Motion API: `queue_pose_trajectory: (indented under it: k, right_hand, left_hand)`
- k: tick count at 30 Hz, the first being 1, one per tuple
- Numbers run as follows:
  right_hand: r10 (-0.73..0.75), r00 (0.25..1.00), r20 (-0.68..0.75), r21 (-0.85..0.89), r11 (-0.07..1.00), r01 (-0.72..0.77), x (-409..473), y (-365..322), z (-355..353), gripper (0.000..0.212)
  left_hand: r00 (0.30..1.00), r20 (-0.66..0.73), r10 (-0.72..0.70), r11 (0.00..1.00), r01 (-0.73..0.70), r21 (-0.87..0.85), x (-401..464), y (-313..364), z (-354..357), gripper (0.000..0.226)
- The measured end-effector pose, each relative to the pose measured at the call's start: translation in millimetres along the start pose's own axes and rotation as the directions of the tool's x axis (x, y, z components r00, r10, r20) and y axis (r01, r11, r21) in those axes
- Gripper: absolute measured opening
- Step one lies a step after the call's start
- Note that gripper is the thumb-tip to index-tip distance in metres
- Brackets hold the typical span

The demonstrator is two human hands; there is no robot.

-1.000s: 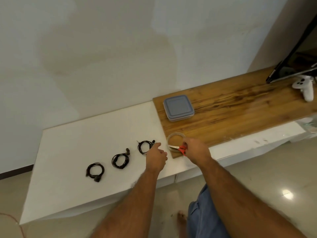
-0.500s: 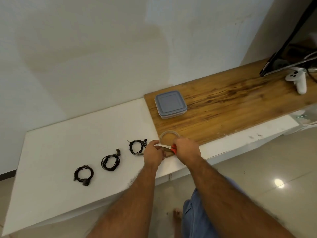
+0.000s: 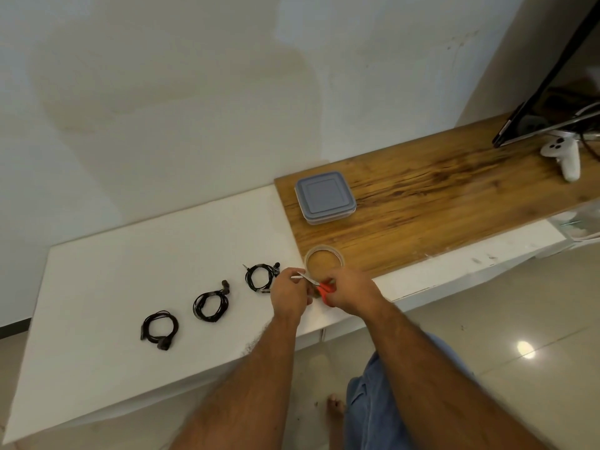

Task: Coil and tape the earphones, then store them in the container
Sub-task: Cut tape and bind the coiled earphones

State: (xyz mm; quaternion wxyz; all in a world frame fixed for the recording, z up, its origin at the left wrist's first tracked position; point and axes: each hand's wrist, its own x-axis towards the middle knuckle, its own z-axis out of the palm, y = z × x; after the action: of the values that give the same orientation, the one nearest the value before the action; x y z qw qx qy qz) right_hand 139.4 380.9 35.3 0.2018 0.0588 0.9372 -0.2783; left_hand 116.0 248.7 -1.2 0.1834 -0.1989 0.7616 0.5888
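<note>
Whatever the left hand (image 3: 289,295) pinches is hidden behind its curled fingers (image 3: 297,276); I cannot tell if tape is there. The right hand (image 3: 349,292) grips red-handled scissors (image 3: 319,285), blades pointing toward the left fingertips. The tape roll (image 3: 324,256) lies just above both hands in the frame, on the wooden board (image 3: 438,203). Three coiled earphones (image 3: 211,303) lie on the white bench (image 3: 97,271) left of centre. The closed grey container (image 3: 324,196) sits above the roll.
</note>
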Motion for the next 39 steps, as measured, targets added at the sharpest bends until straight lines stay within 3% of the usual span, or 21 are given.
queue_pose_trajectory:
  k: [6, 11, 14, 17, 21, 29, 39]
  right_hand:
    - [0.007, 0.991, 0.133, 0.218, 0.975, -0.036, -4, 1, 1, 0.02]
    - [0.013, 0.99, 0.137, 0.419, 0.905, -0.07, -11, 5, -9, 0.032]
    - [0.118, 0.99, -0.074, 0.329, 0.94, -0.087, -7, 10, -15, 0.04]
    - [0.124, 0.974, -0.187, 0.153, 0.984, -0.096, -1, 10, -14, 0.033]
    - [0.034, 0.989, -0.144, -0.016, 0.999, -0.036, 3, 2, -1, 0.026]
    - [0.008, 0.991, -0.133, -0.081, 0.997, -0.019, 6, 3, 6, 0.018]
    - [0.057, 0.982, -0.179, 0.016, 0.998, -0.055, 11, 4, 1, 0.023]
  left_hand:
    - [1.0, -0.005, -0.021, 0.999, 0.021, 0.029, 1, -1, 1, 0.033]
    - [1.0, -0.015, -0.024, 0.999, 0.024, -0.025, 4, -6, 0, 0.016]
    - [0.999, -0.006, -0.04, 0.995, 0.04, -0.087, 3, -3, 1, 0.014]
    - [0.998, 0.006, -0.068, 0.991, 0.069, -0.117, 2, -3, 1, 0.018]
    - [0.995, 0.056, -0.08, 0.989, 0.086, -0.122, 2, -4, -1, 0.021]
    - [1.0, 0.002, -0.029, 0.998, 0.029, -0.06, 8, -10, -4, 0.011]
    - [0.982, -0.158, 0.102, 0.975, -0.068, 0.21, 5, -6, -2, 0.02]
